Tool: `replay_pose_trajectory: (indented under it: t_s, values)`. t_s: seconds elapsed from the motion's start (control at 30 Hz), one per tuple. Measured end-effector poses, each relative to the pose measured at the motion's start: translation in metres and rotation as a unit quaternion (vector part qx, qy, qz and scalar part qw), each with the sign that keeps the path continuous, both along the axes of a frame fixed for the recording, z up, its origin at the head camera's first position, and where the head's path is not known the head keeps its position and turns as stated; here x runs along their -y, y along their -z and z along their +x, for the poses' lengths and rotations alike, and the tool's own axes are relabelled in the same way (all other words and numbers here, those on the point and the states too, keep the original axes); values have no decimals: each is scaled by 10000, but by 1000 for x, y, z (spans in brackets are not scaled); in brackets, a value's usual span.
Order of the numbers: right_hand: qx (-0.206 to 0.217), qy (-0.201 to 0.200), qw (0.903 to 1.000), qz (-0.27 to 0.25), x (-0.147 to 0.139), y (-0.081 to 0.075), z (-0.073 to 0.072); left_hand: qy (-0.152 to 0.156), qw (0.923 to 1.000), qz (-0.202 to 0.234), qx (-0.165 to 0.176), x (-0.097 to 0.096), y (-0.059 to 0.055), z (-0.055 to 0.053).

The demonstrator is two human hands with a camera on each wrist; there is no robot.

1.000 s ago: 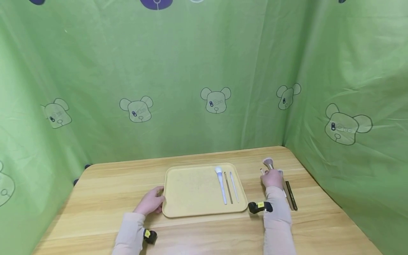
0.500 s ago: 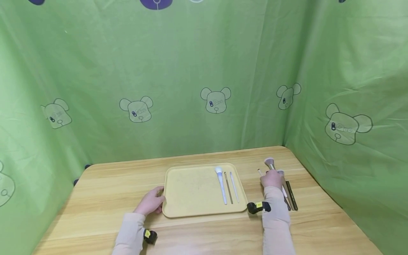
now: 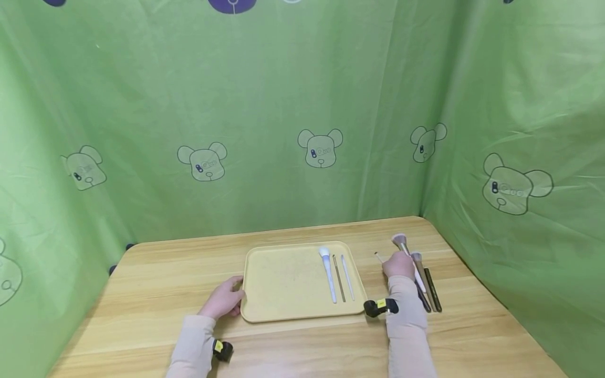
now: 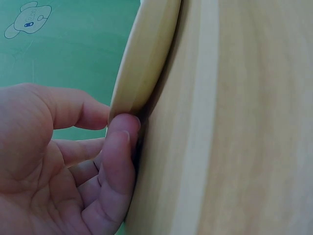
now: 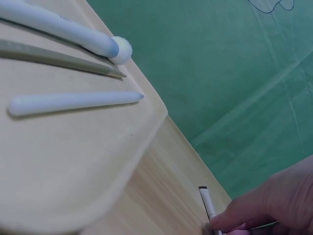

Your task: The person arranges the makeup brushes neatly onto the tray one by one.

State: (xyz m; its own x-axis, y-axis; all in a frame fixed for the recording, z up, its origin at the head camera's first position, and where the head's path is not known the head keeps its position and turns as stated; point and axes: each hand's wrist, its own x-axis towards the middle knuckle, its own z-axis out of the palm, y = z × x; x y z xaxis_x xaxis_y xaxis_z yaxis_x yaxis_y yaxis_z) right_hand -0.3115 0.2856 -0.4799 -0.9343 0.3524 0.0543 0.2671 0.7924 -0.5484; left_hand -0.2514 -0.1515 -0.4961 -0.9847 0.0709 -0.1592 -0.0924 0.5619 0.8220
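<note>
At the left edge of a pale yellow tray (image 3: 283,286), my left hand (image 3: 223,298) pinches the rim between thumb and fingers, close up in the left wrist view (image 4: 73,161). Beyond the tray's right side, my right hand (image 3: 399,264) holds a slim makeup brush between thumb and fingers. This brush (image 5: 207,200) shows a pale ferrule and a short, flat dark tip; its lower part is hidden by the hand. Lying on the tray are a fluffy white brush (image 3: 329,278), a thin brown brush (image 3: 339,279) and a thin white brush (image 3: 347,278).
Just right of my right hand lie a large fluffy brush (image 3: 399,239), a brown-handled brush (image 3: 417,256) and a black one (image 3: 432,290), close together. Green curtains (image 3: 264,105) hang behind and beside the wooden table (image 3: 302,349).
My right hand has shifted slightly left with the slim brush, away from the other loose brushes, uncovering more of their handles. My left hand and the tray have stayed put.
</note>
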Motion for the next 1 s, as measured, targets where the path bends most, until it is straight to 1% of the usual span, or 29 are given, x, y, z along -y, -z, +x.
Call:
replay_pose_trajectory:
  t_s: [0.1,0.23,0.37,0.5,0.6,0.8,1.0]
  values:
    - [117,6,9999,-47,1,1,-2,10,10000,-32,-8,0,1,-1]
    - [239,-34,9997,28,3,0,-2,13,10000,-40,9,1,2,-2]
    - [212,-101,9996,182,6,-3,-1,20,10000,-45,-5,1,4,-3]
    - [172,-143,9993,289,7,-2,-2,23,10000,-26,-6,2,5,-4]
    - [220,-154,9991,334,7,0,-3,23,10000,-19,-23,2,6,-5]
    - [463,-95,9987,192,9,2,-6,52,9999,-84,-94,2,7,-5]
    - [594,-120,9981,142,14,-2,-3,79,9998,-134,-97,3,8,-5]
